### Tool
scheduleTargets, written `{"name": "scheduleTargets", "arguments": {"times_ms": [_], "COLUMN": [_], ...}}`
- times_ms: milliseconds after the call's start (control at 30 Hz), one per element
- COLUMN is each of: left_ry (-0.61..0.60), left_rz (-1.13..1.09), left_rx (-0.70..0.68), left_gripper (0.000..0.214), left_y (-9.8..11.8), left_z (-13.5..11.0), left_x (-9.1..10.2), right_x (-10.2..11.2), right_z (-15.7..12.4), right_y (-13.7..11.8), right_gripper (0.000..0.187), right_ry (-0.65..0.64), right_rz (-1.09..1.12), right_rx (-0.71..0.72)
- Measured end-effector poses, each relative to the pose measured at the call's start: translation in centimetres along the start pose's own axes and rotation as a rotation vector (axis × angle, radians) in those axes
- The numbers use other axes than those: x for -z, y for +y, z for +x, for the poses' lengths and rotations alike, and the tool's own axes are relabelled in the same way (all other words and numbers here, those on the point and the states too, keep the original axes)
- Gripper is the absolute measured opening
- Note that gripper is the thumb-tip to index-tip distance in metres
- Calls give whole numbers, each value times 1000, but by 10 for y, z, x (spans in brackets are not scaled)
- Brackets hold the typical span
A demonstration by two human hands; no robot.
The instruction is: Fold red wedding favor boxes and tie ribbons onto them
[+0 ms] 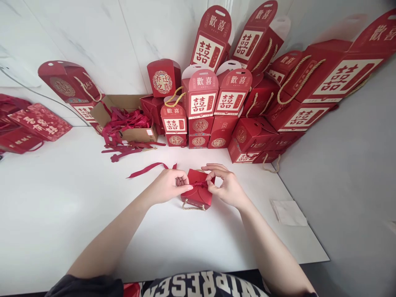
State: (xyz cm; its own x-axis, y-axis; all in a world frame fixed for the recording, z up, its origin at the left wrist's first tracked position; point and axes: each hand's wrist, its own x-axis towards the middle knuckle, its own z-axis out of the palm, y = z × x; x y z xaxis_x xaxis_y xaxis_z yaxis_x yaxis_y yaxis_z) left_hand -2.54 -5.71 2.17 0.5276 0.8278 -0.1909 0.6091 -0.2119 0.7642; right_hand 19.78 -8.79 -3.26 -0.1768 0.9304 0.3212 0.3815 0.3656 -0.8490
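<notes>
A small red gift box (195, 197) with gold rope handles stands on the white table in front of me. Across its folded top runs a dark red ribbon (199, 184), bunched at the middle like a knot or bow. My left hand (173, 184) pinches the ribbon's left side between thumb and fingers. From the right, my right hand (226, 185) pinches the other side, its outer fingers stretched over the box's far edge. A loose tail of dark red ribbon (148, 168) trails on the table beyond my left hand. The fingers partly hide the knot.
Behind the box, stacked red gift boxes (201, 97) line the wall. A cardboard box (136, 134) full of dark red ribbons sits back left, with several ribbons spilled before it. Red bags (43, 123) lie far left. A folded white cloth or tissue (289, 213) rests at right.
</notes>
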Motion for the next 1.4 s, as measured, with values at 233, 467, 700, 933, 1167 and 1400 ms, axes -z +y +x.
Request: {"name": "scheduleTargets", "arguments": {"times_ms": [233, 467, 700, 933, 1167, 1400], "left_ry": [-3, 87, 141, 185, 114, 40], "left_rz": [-28, 136, 210, 284, 92, -73], "left_rx": [-5, 35, 31, 64, 38, 78], "left_gripper": [19, 20, 25, 22, 19, 18], "left_y": [-3, -10, -3, 2, -2, -3], "left_z": [-1, -6, -4, -7, -4, -2], "left_x": [4, 11, 6, 4, 0, 3], "right_x": [0, 2, 2, 2, 2, 8], "right_z": [0, 1, 0, -1, -1, -1], "right_y": [3, 6, 4, 3, 2, 2], "right_gripper": [12, 9, 10, 9, 9, 11], "right_ry": [-19, -27, -41, -51, -27, 11], "right_rz": [-10, 30, 40, 44, 34, -44], "right_rx": [-23, -90, -112, -126, -99, -1]}}
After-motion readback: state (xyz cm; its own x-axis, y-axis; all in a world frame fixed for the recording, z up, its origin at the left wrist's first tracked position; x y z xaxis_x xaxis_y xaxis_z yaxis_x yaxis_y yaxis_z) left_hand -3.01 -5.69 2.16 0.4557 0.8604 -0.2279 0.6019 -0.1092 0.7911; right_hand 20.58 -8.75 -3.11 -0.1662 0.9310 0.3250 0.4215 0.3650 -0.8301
